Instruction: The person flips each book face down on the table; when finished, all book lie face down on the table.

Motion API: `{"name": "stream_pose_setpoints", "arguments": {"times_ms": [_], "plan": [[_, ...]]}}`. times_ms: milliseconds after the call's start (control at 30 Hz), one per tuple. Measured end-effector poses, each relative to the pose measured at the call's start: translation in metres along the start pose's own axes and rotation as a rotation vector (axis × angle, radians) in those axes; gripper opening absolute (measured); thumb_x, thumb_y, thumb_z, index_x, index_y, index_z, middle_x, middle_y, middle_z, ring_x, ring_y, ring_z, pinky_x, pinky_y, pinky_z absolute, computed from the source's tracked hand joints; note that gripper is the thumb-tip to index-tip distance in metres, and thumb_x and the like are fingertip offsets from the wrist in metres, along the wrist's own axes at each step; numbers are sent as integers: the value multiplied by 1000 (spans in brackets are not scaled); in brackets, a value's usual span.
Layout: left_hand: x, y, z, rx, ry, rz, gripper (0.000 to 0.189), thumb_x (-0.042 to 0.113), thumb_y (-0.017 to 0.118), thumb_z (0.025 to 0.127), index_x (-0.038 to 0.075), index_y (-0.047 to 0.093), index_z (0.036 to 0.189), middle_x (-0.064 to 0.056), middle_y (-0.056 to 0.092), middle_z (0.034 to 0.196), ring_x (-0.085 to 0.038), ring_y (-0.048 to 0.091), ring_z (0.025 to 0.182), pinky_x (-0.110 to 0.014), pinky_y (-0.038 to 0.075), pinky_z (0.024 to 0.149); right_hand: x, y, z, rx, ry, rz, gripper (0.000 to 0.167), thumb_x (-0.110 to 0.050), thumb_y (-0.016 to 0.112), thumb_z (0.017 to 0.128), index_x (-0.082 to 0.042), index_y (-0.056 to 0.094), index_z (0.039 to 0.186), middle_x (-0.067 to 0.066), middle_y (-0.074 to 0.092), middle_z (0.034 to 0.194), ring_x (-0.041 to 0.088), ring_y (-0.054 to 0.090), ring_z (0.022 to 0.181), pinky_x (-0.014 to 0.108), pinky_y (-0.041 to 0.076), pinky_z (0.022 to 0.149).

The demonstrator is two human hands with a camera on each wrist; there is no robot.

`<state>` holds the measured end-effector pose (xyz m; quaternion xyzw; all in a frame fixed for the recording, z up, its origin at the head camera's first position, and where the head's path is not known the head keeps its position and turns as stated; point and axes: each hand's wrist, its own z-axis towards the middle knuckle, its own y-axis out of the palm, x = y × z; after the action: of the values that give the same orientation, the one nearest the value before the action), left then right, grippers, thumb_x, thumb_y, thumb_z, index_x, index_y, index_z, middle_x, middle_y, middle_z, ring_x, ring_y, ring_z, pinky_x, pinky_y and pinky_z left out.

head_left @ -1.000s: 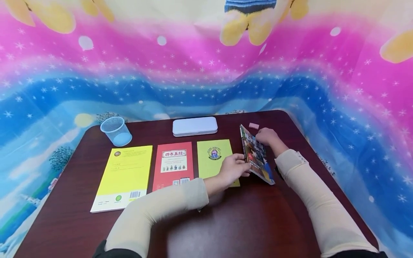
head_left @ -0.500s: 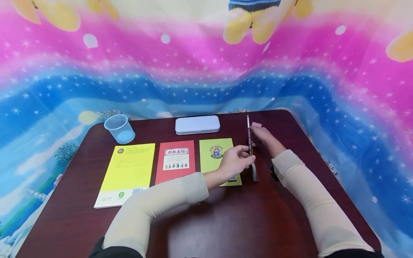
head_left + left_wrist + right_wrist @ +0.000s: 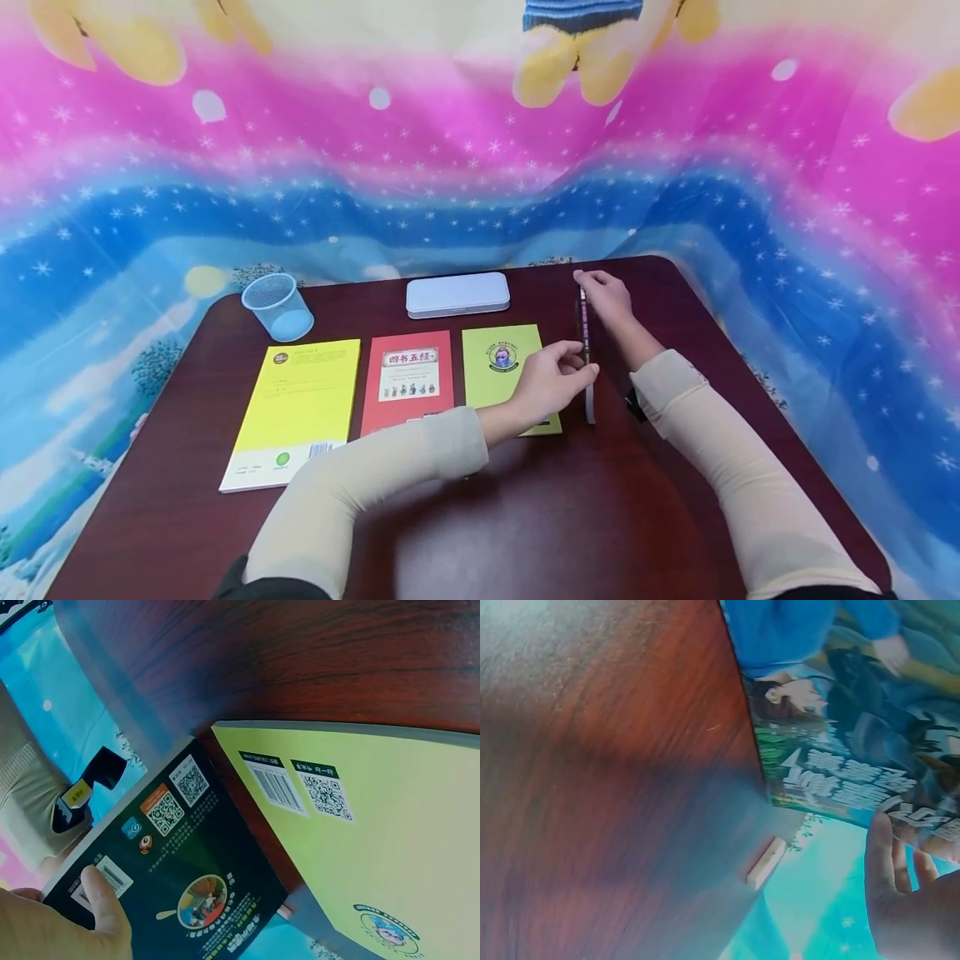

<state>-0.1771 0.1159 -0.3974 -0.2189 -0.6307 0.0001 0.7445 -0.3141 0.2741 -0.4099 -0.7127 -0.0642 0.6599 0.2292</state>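
Observation:
A thin picture-covered book (image 3: pixel 585 321) stands on edge at the right of the table, seen spine-on in the head view. My left hand (image 3: pixel 551 383) grips its near part, thumb on one side and fingers on the other. At its far end, my right hand (image 3: pixel 611 300) pinches the top corner. The left wrist view shows the book's dark back cover (image 3: pixel 187 847) with QR codes and the left thumb (image 3: pixel 105 904) against it. Its illustrated front cover (image 3: pixel 840 735) appears in the right wrist view, with the right hand (image 3: pixel 915 915) at its edge.
Left of it lie a green book (image 3: pixel 491 342), a red book (image 3: pixel 408 340) and a yellow book (image 3: pixel 300 400). Behind them are a white case (image 3: pixel 457 293) and a blue mesh cup (image 3: pixel 277 308). A small eraser (image 3: pixel 766 862) lies near the table's far edge.
The book has swung from tilted, front cover showing, to upright and edge-on. My right hand has shifted from its right side to the far top corner; my left hand keeps its grip.

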Motion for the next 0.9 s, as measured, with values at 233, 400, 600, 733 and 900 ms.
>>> {"name": "stream_pose_setpoints", "arguments": {"times_ms": [233, 400, 600, 733, 900], "plan": [[0, 6, -2, -96, -8, 71, 52, 37, 56, 94, 10, 47, 137, -5, 53, 128, -12, 59, 107, -23, 47, 86, -5, -5, -2, 63, 65, -74, 57, -57, 55, 84, -10, 65, 115, 11, 60, 116, 24, 52, 98, 37, 43, 86], [-10, 10, 1, -232, 2, 250, 71, 37, 63, 88, 11, 31, 146, -8, 51, 132, -19, 52, 117, -27, 41, 96, -7, -6, -4, 88, 58, -88, 55, -56, 55, 84, -9, 66, 112, 11, 60, 119, 27, 52, 104, 40, 40, 94], [-32, 11, 7, -233, -55, 302, 60, 29, 70, 83, 9, 44, 134, -6, 59, 112, -19, 57, 104, -27, 45, 88, -9, 0, -3, 63, 44, -69, 53, -54, 56, 85, -9, 67, 111, 11, 61, 117, 27, 53, 101, 39, 42, 91], [-41, 18, 7, -254, -52, 372, 63, 33, 67, 85, 8, 42, 137, -5, 60, 117, -14, 57, 102, -25, 45, 87, -5, -7, -4, 50, 69, -55, 55, -55, 56, 85, -9, 65, 114, 12, 60, 118, 26, 54, 98, 38, 44, 85], [-37, 25, 6, -262, 75, 630, 61, 27, 57, 89, 4, 38, 142, -7, 66, 108, -9, 61, 81, -21, 48, 68, 0, -26, -3, 87, 103, -55, 55, -55, 54, 87, -9, 64, 114, 11, 58, 113, 24, 53, 92, 34, 46, 74]]}}
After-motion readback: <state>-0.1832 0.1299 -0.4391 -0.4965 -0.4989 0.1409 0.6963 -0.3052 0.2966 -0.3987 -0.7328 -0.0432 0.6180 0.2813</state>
